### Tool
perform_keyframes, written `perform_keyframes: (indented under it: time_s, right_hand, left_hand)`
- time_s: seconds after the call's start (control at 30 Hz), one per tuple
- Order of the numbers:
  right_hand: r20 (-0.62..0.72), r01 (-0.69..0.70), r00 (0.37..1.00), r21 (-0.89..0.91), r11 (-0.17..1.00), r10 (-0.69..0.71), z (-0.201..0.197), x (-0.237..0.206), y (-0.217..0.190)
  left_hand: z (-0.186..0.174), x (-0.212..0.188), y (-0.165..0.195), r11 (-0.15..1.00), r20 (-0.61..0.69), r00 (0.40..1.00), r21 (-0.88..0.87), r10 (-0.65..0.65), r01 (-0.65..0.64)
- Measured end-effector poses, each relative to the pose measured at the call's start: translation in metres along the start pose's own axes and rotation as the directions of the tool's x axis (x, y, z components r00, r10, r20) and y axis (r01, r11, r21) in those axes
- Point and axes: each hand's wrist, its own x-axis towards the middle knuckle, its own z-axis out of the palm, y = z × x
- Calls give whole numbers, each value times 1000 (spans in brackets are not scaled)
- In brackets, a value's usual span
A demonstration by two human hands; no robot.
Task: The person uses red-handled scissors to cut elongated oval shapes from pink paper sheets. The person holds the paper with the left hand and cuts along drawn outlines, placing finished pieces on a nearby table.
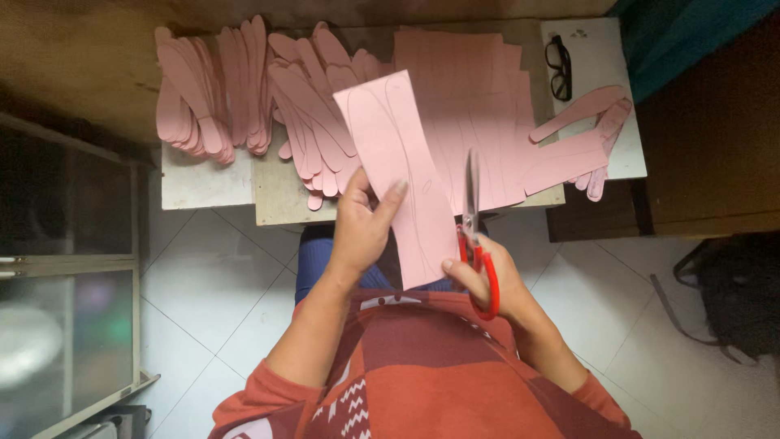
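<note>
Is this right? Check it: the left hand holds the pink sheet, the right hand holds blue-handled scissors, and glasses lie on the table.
One thing is wrong: the scissors in the right hand have red handles, not blue. The head view shows it. The left hand does hold the pink sheet, and glasses lie on the table.

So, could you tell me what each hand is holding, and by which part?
The left hand pinches the pink sheet at its left edge; the right hand holds the scissors by their red handles.
</note>
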Motion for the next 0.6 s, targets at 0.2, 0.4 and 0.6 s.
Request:
perform_keyframes:
  time_s: [0.2,0.4,0.6]
  right_hand:
    - [224,279,939,-53,959,-261,5,-6,3]
    - [198,268,945,-22,963,-259,3,-4,-17]
    - [114,303,952,-224,926,-284,2,-2,-33]
  left_hand:
    - [-17,12,21,994,-58,993,20,105,-104]
    - [1,-11,12,992,48,996,-101,-75,80]
    - [8,-23,-1,967,164,976,-189,-142,172]
